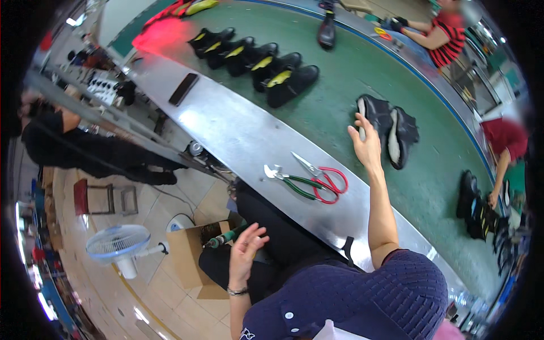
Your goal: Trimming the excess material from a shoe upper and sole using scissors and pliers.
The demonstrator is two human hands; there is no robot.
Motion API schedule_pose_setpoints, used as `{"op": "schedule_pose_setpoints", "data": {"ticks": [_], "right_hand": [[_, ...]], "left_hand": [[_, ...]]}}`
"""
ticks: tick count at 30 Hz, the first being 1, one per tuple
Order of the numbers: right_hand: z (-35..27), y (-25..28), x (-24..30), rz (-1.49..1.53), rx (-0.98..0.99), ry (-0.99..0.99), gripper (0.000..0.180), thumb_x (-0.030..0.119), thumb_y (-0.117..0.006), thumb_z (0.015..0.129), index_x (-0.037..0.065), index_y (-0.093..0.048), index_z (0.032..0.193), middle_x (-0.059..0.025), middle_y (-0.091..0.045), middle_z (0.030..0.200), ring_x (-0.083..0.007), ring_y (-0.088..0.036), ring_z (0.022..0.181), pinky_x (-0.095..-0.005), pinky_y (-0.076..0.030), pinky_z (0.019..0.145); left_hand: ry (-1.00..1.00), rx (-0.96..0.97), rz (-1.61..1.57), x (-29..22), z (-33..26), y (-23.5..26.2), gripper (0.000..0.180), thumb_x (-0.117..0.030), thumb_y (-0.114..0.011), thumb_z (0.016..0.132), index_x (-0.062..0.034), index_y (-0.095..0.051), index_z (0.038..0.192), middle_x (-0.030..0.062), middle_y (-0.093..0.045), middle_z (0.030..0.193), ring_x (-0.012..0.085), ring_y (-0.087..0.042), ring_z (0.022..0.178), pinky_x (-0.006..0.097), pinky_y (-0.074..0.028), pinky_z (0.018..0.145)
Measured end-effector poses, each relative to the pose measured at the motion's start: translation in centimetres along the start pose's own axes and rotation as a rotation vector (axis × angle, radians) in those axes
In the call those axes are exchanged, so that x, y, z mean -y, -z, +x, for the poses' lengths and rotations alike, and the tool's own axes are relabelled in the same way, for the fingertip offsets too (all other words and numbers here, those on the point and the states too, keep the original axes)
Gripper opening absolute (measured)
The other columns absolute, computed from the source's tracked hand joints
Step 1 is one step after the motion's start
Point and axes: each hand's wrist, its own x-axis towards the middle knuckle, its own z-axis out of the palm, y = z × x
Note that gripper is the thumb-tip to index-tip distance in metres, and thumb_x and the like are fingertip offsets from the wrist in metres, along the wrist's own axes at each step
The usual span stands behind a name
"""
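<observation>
On the green work surface lie two black shoe uppers. My right hand [367,144] reaches to the nearer-left black shoe upper [375,109], its fingers spread over the pale lining edge; whether they touch it I cannot tell. Close beside it lies the other black shoe upper [401,136]. My left hand [247,252] hangs above my lap, fingers loosely bent and apart, holding nothing. Between my hands, on the metal edge, are red-handled scissors [331,184] and green-handled pliers [294,181], partly overlapping.
A row of several black shoes [294,85] stands at the far left of the green belt [340,73]. A dark phone [183,89] lies on the metal ledge [226,119]. Below left are a cardboard box [187,255] and a fan [119,243]. Co-workers sit across the belt.
</observation>
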Motion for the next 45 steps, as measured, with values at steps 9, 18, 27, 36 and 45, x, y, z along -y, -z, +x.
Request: {"op": "schedule_pose_setpoints", "data": {"ticks": [9,18,27,36,45], "right_hand": [[8.8,-16.8,10.4,0.126,0.418,0.215,0.065,0.033,-0.064,0.086,0.013,-0.037,0.142,-0.0173,-0.068,0.092,-0.0332,-0.067,0.086,-0.0416,-0.051,0.077],[8.4,-18.7,3.9,0.160,0.350,0.182,0.032,0.035,-0.056,0.094,0.005,-0.055,0.104,-0.0097,-0.065,0.066,-0.0186,-0.059,0.053,-0.0331,-0.047,0.057],[6.4,-0.1,15.3,0.713,0.474,0.336,0.016,0.019,-0.058,0.096,0.004,-0.053,0.094,0.0031,-0.049,0.056,-0.0038,-0.041,0.041,-0.0211,-0.028,0.037],[-7.8,3.2,31.5,0.925,1.038,0.265,0.023,0.014,-0.063,0.090,-0.001,-0.058,0.107,0.0015,-0.053,0.057,-0.0034,-0.041,0.038,-0.0200,-0.028,0.036],[-12.3,-3.0,31.0,0.767,1.198,0.365,0.023,0.024,-0.064,0.091,0.003,-0.057,0.085,0.0016,-0.050,0.047,-0.0021,-0.047,0.041,-0.0177,-0.030,0.041]], "left_hand": [[-0.020,0.035,-0.102,5.1,-2.4,-0.5,0.045,-0.018,-0.057,0.096,-0.0032,-0.045,0.137,0.0116,-0.059,0.125,0.0161,-0.060,0.106,0.029,-0.046,0.093],[-0.111,-0.184,-0.094,8.7,-6.4,2.3,0.043,-0.015,-0.058,0.095,-0.0018,-0.047,0.135,0.0116,-0.061,0.120,0.0134,-0.058,0.106,0.027,-0.046,0.094],[-0.307,-0.036,0.412,1.7,-4.5,1.4,0.066,-0.023,-0.063,0.092,-0.0063,-0.031,0.146,0.0171,-0.051,0.132,0.0196,-0.058,0.112,0.031,-0.047,0.094],[-0.747,0.123,0.671,-8.4,-6.8,2.3,0.110,-0.013,-0.085,0.064,-0.0068,-0.017,0.151,0.0136,-0.021,0.156,0.0228,-0.023,0.143,0.035,-0.021,0.116],[-0.624,-0.121,0.248,1.3,-6.4,3.5,0.114,-0.006,-0.084,0.064,-0.0066,-0.012,0.152,0.0095,-0.019,0.157,0.0192,-0.023,0.143,0.034,-0.021,0.115]]}}
